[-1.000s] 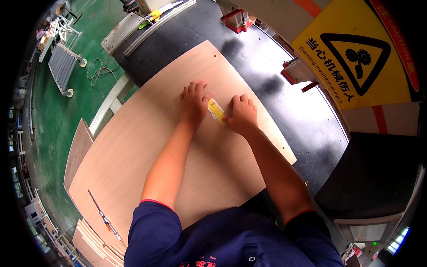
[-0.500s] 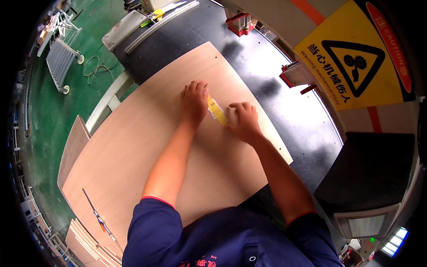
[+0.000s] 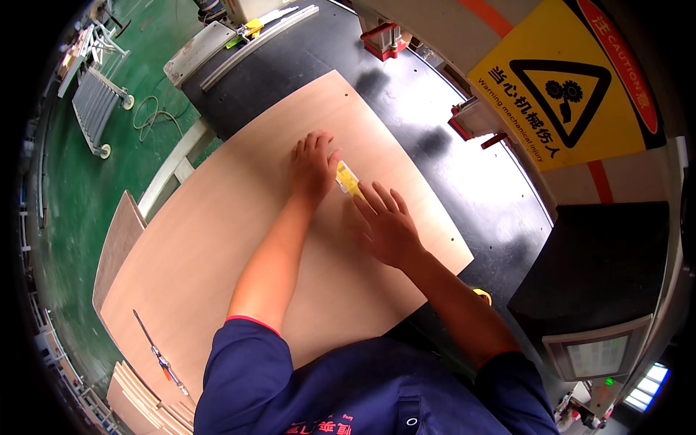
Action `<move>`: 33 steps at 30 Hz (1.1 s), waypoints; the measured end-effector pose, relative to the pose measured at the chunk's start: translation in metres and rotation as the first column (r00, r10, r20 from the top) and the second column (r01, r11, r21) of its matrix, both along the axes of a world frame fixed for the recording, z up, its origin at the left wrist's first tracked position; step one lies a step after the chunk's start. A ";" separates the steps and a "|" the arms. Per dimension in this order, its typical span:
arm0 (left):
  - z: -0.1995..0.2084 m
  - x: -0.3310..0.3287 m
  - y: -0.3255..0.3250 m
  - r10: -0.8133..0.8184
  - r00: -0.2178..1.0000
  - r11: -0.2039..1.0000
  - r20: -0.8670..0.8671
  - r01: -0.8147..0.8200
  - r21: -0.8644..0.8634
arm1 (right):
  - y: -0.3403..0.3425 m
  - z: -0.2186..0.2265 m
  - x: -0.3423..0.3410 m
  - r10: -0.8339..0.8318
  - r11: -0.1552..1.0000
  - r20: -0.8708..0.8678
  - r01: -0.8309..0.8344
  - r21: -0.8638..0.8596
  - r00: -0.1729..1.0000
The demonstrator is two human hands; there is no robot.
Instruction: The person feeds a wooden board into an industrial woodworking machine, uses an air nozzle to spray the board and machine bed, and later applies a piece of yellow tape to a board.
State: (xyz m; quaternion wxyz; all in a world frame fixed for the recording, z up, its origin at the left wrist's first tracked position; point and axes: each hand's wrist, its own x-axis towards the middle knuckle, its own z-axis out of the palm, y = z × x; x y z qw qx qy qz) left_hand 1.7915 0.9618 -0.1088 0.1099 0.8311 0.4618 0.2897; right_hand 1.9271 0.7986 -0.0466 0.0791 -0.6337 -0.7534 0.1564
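A large pale wooden board (image 3: 239, 203) lies flat in front of me, with a yellow and white label (image 3: 348, 179) on its upper part. My left hand (image 3: 314, 170) rests on the board at the label's upper end, fingers extended and the thumb beside the label. My right hand (image 3: 388, 223) is at the lower end, palm down with its fingers spread; the fingertips cover part of the label. Neither hand grips anything. A thin tool with a long metal nozzle and blue and orange parts (image 3: 161, 359) lies on the board's lower left.
Beneath the board is a black machine table (image 3: 268, 72), with red-based clamps (image 3: 384, 42) along its far right edge. A yellow warning sign (image 3: 562, 90) hangs at the upper right. Stacked wooden strips (image 3: 141, 395) stand lower left. A yellow round object (image 3: 482, 296) shows beside my right forearm.
My right hand has shifted slightly toward me, and its bent fingers have straightened and spread over the label's lower end. The left hand stays at the upper end. The yellow round object has come into sight.
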 end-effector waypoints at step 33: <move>-0.011 -0.012 0.003 -0.158 0.987 0.987 -0.022 0.158 0.024 | -0.025 -0.013 -0.027 -0.202 0.979 0.148 0.206 -0.007 0.968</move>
